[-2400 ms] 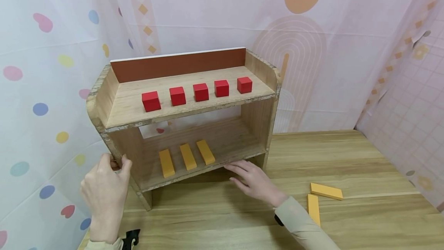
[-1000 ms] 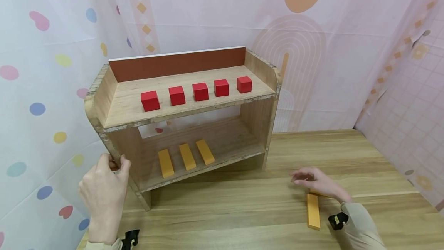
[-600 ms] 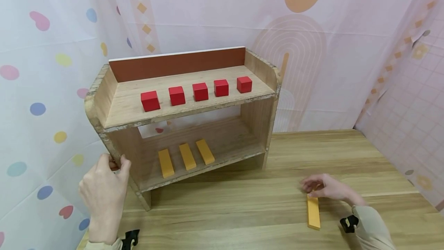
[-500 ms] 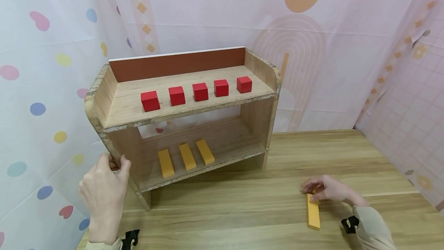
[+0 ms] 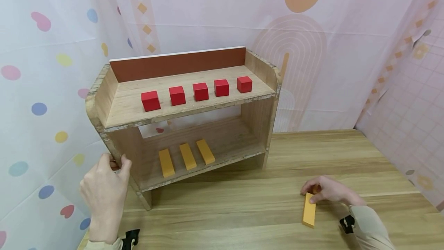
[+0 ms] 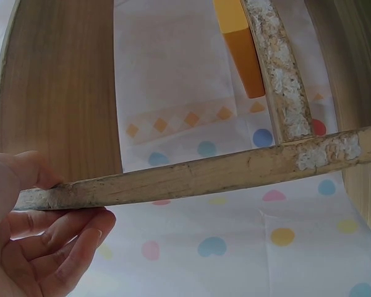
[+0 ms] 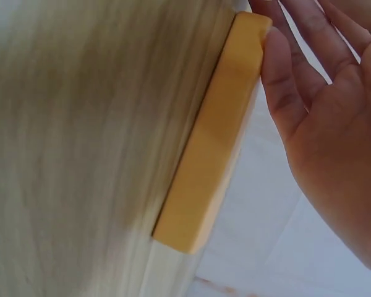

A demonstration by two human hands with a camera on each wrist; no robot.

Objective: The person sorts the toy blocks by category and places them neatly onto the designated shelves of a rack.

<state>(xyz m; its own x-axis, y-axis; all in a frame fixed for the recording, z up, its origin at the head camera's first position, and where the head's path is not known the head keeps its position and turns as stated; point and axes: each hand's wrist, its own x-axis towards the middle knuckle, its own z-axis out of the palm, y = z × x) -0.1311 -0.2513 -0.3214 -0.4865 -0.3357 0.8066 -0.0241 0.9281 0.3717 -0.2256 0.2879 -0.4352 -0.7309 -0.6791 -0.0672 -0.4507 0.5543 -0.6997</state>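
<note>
A small two-tier wooden shelf point(image 5: 125, 117) stands on the table, with several red cubes point(image 5: 200, 92) in a row on its upper board. On its lower board lie three flat yellow blocks point(image 5: 188, 156), slightly fanned. My left hand point(image 5: 104, 192) pinches the front edge of the left side panel point(image 6: 191, 179) between thumb and fingers. At the right, my right hand point(image 5: 327, 190) pinches the far end of another yellow block point(image 5: 308, 213) lying on the tabletop. In the right wrist view, the thumb point(image 7: 278, 74) presses that block's end. A further yellow block is mostly hidden beneath this hand.
The wood-grain table point(image 5: 222, 219) reaches back to a patterned curtain point(image 5: 215, 7). Dotted curtain cloth point(image 5: 45, 126) hangs close by the shelf's left side. A black wrist strap point(image 5: 347, 225) sits below the right sleeve.
My right hand has gone from the lower board's front edge rightward to the loose yellow blocks. The near block has just shifted slightly left and turned. My left hand keeps its grip.
</note>
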